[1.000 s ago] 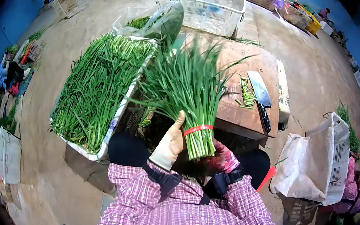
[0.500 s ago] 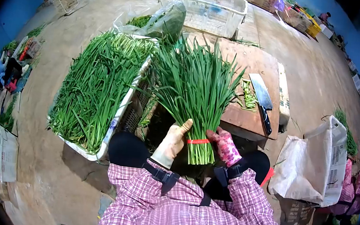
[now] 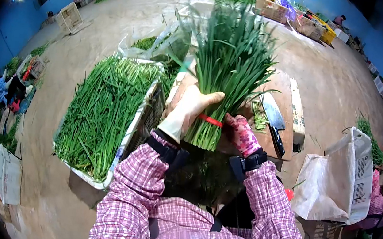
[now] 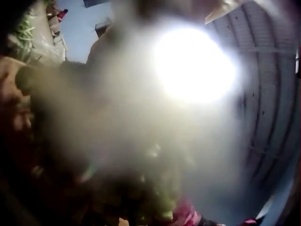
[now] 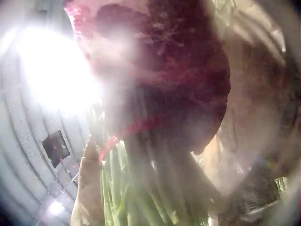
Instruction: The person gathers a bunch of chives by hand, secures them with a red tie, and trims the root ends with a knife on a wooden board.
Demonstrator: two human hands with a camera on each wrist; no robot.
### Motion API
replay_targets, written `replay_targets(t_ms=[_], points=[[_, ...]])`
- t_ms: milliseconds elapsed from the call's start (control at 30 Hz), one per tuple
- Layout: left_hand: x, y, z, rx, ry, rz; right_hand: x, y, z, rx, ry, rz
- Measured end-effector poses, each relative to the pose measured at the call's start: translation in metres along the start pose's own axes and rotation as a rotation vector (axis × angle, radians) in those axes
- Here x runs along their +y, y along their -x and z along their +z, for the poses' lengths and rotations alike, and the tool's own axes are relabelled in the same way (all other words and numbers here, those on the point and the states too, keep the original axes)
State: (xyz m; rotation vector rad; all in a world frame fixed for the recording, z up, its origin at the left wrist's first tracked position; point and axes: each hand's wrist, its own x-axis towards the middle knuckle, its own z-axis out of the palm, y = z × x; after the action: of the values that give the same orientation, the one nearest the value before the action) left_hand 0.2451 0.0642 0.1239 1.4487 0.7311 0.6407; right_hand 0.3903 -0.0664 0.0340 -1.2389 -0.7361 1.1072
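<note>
A thick bunch of garlic chives (image 3: 236, 54), bound low with a red band (image 3: 210, 120), stands nearly upright in front of the body, stem ends down. My left hand (image 3: 190, 110), in a cream glove, grips it from the left, thumb across the stems just above the band. In a pink patterned glove, my right hand (image 3: 246, 137) holds the right side by the band. The right wrist view has that glove over the band, with pale stems (image 5: 120, 188) below. Glare and blur fill most of the left wrist view.
A white-rimmed crate (image 3: 129, 133) heaped with loose chives (image 3: 107, 110) stands at left. Behind the bunch is a wooden board (image 3: 283, 85) carrying a knife (image 3: 272, 112) and cut stem pieces (image 3: 259, 118). Farther right stands a lined white crate (image 3: 363, 174); a plastic bag (image 3: 174, 42) lies beyond the loose chives.
Both hands have raised the bunch and carried it forward, so its leaves now overlap the back crate. The right hand came from under the stem ends to the side by the band.
</note>
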Motion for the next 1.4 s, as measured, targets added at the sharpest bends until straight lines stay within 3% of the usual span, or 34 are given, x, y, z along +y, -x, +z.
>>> replay_targets(t_ms=[33, 67, 133, 233, 267, 300, 333, 367, 400, 467, 500, 533, 600, 667, 733, 767, 867, 1000, 1133, 1167, 1300, 1333, 1400], points=[[0.0, -0.019, -0.002, -0.02, -0.04, 0.136, -0.008, -0.013, -0.007, -0.097, 0.02, 0.069], [0.002, -0.038, -0.006, -0.113, -0.064, 0.048, -0.004, -0.022, -0.001, -0.097, -0.252, -0.072], [0.027, -0.047, -0.002, -0.161, -0.032, 0.021, -0.014, -0.036, -0.003, -0.192, -0.343, -0.065], [0.018, -0.078, 0.0, -0.176, -0.408, 0.203, 0.001, -0.058, -0.026, -0.287, -0.357, 0.112], [0.017, -0.09, 0.001, -0.314, -0.557, 0.073, 0.007, -0.065, -0.035, -0.329, -0.164, 0.045], [0.021, -0.089, 0.006, -0.32, -0.734, 0.12, 0.014, -0.069, -0.044, -0.367, 0.026, -0.019], [0.023, -0.085, 0.01, -0.326, -0.91, 0.165, 0.029, -0.074, -0.052, -0.307, 0.127, 0.03], [0.014, -0.077, 0.01, -0.356, -0.792, 0.356, 0.043, -0.079, -0.06, -0.253, 0.225, 0.085], [-0.027, -0.102, 0.001, -0.399, -0.864, 0.253, 0.031, -0.07, -0.056, -0.225, 0.445, 0.147], [-0.049, -0.098, -0.015, -0.294, -1.12, 0.408, -0.014, -0.044, -0.04, -0.169, 0.891, 0.265], [-0.036, -0.082, -0.02, -0.282, -1.035, 0.219, -0.003, -0.042, -0.05, -0.145, 0.835, 0.191], [-0.035, -0.075, -0.03, -0.307, -1.028, 0.158, -0.018, -0.029, -0.037, -0.004, 0.751, 0.258], [-0.039, -0.05, -0.036, -0.316, -1.082, 0.047, -0.022, -0.02, -0.024, 0.124, 0.846, 0.026], [-0.073, -0.039, -0.029, -0.049, -1.249, 0.173, -0.029, -0.014, 0.007, 0.238, 0.893, -0.182], [-0.065, -0.025, -0.022, -0.048, -1.121, 0.096, -0.022, -0.022, 0.036, 0.283, 0.893, -0.278], [-0.077, -0.03, -0.02, -0.019, -1.152, 0.093, -0.026, -0.025, 0.049, 0.268, 0.965, -0.21], [-0.09, -0.037, -0.017, 0.039, -1.225, 0.13, -0.013, -0.04, 0.071, 0.366, 1.292, -0.356], [-0.097, -0.046, -0.012, 0.085, -1.299, 0.065, 0.003, -0.059, 0.076, 0.46, 1.391, -0.323], [-0.106, -0.045, -0.01, 0.112, -1.335, 0.105, 0.003, -0.067, 0.068, 0.497, 1.386, -0.386], [-0.102, -0.041, -0.011, 0.107, -1.335, 0.124, -0.001, -0.067, 0.066, 0.462, 1.354, -0.271], [-0.095, -0.039, -0.022, 0.086, -1.284, 0.151, 0.011, -0.072, 0.06, 0.465, 1.257, -0.504], [-0.071, -0.034, -0.024, 0.004, -1.259, 0.005, 0.008, -0.073, 0.056, 0.454, 1.18, -0.557], [-0.079, -0.022, -0.026, 0.323, -1.414, 0.525, -0.017, -0.06, 0.053, 0.502, 0.967, -0.4]])
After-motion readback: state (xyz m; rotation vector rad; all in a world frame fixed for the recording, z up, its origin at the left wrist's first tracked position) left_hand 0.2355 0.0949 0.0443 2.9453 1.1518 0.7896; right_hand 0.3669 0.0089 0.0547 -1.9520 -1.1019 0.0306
